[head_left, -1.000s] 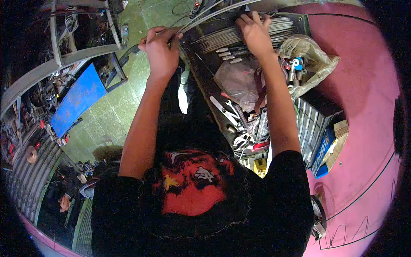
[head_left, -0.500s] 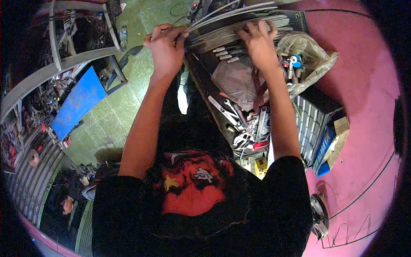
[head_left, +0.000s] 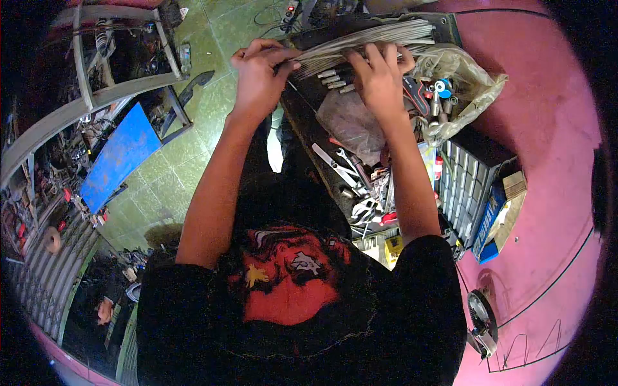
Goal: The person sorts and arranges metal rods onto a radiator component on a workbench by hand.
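Observation:
A bundle of thin grey welding rods [head_left: 386,32] lies across the far end of the dark workbench [head_left: 302,106]. My left hand [head_left: 261,74] pinches the rods at their left end, thumb and fingers closed round the tips. Over the right part of the bundle, my right hand [head_left: 380,74] curls its fingers down onto the rods. Its fingertips are partly hidden, so how firmly it grips is hard to see. Several metal sockets [head_left: 333,80] lie just in front of the bundle, close to my right hand. Beneath my right wrist is a crumpled clear plastic bag [head_left: 351,122].
An open plastic bag [head_left: 479,80] of sockets and parts sits right of my right hand. Wrenches [head_left: 335,164] and pliers lie nearer me. A grey drawer cabinet [head_left: 460,186] stands against the pink wall [head_left: 553,174]. Metal shelving [head_left: 80,64] and a blue panel [head_left: 122,157] are left.
The few rods that were raised and fanned above the bundle now lie together with it. My left hand has shifted slightly right, and my right hand has come a little nearer and left.

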Action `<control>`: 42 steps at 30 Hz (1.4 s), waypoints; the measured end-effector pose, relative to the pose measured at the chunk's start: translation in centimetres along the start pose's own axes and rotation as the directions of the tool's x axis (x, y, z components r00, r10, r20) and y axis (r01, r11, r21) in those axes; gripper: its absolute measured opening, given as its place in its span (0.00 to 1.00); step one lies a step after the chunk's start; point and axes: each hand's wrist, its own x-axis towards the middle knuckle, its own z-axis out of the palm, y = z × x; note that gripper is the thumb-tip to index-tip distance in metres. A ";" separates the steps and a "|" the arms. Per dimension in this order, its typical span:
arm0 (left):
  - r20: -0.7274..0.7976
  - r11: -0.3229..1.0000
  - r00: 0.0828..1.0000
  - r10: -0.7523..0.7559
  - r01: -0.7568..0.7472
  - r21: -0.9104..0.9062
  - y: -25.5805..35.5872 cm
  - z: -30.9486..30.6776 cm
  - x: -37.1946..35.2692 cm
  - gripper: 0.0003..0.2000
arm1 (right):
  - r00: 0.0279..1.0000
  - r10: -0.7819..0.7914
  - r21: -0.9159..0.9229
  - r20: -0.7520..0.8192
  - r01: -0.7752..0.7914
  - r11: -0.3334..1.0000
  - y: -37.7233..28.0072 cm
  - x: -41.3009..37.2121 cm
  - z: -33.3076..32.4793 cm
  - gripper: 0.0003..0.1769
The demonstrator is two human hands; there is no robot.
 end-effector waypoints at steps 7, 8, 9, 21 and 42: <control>0.007 0.989 1.000 0.014 -0.015 0.150 0.1 0.5 -0.4 0.10 | 0.996 0.078 0.011 -0.050 -0.077 0.997 -0.4 -1.3 1.9 0.12; -0.020 0.986 1.000 0.014 -0.011 0.169 0.1 0.6 -0.5 0.10 | 0.996 0.077 0.007 -0.049 -0.076 0.997 -0.3 -1.7 2.2 0.12; -0.023 0.986 1.000 0.014 -0.010 0.168 -0.2 0.7 -0.6 0.10 | 0.989 0.138 -0.013 -0.045 -0.139 0.990 -0.2 -1.8 2.5 0.18; -0.212 0.957 0.977 0.001 0.061 0.284 -2.7 -2.1 -0.9 0.08 | 0.964 0.145 -0.146 0.221 -0.114 0.983 4.1 1.5 6.4 0.21; -0.223 0.989 0.972 -0.073 0.100 0.110 -2.2 -1.7 -0.7 0.08 | 0.977 -0.069 -0.048 0.203 0.081 0.996 4.1 2.8 3.2 0.18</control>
